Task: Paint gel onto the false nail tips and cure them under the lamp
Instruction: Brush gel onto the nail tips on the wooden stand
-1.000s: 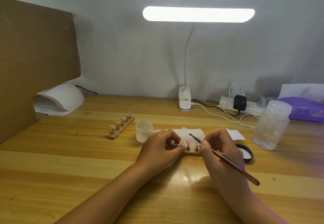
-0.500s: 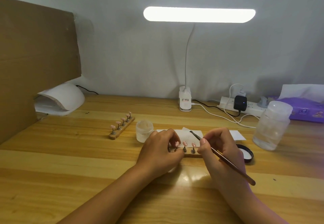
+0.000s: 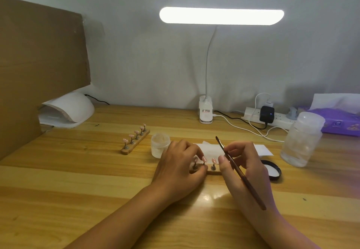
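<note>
**Head camera: both hands at the near nail stand, brush raised**

Head view, centre of the frame: the left hand [image 3: 180,167] curls over the left end of a short wooden stand [image 3: 214,172] lying on the table [image 3: 78,190], its fingertips closed on the stand among the pegs. Three pink nail tips [image 3: 213,160] on pegs show between the two hands. The right hand [image 3: 245,168], just right of the stand, pinches a thin brush [image 3: 251,188] between thumb and fingers; the bristle end points to the upper left, above the tips and clear of them.

A second stand [image 3: 135,139] with five tips lies left of centre, an open jar [image 3: 160,145] beside it. The white curing lamp [image 3: 68,110] sits at the left edge. A lit desk lamp [image 3: 221,15] hangs at top centre. A black lid [image 3: 273,169] and a clear bottle [image 3: 301,139] stand at the right.
</note>
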Available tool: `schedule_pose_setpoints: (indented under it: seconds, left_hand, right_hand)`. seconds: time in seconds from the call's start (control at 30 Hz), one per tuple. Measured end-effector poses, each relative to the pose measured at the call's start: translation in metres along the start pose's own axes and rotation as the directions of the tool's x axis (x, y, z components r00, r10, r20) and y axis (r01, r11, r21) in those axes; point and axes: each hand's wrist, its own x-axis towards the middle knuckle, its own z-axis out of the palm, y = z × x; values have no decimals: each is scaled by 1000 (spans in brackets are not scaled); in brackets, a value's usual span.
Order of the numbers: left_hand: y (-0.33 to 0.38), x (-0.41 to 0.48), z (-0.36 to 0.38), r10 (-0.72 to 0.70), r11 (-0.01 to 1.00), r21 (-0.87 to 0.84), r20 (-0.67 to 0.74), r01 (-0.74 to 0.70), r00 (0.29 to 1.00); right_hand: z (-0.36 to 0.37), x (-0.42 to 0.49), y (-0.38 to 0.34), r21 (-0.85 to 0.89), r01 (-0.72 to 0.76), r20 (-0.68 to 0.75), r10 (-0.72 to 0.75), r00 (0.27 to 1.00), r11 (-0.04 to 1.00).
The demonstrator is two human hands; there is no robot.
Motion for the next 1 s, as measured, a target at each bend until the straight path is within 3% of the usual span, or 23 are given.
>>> schedule_pose_setpoints:
  seconds: [0.67, 0.87, 1.0]
  left_hand:
    - [4, -1, -2, 92, 994, 60, -16, -91, 996]
    - [7, -1, -5, 69, 997, -25, -118, -72, 991]
    - [8, -1, -6, 43, 997, -48, -178, -53, 983]
  right_hand:
    - [-1, -1, -3, 112, -84, 22, 82, 996, 990]
    - [-1, -2, -4, 11, 5, 15, -5, 1000, 1000]
    - [-3, -3, -3, 60, 10, 8, -11, 1000, 998]
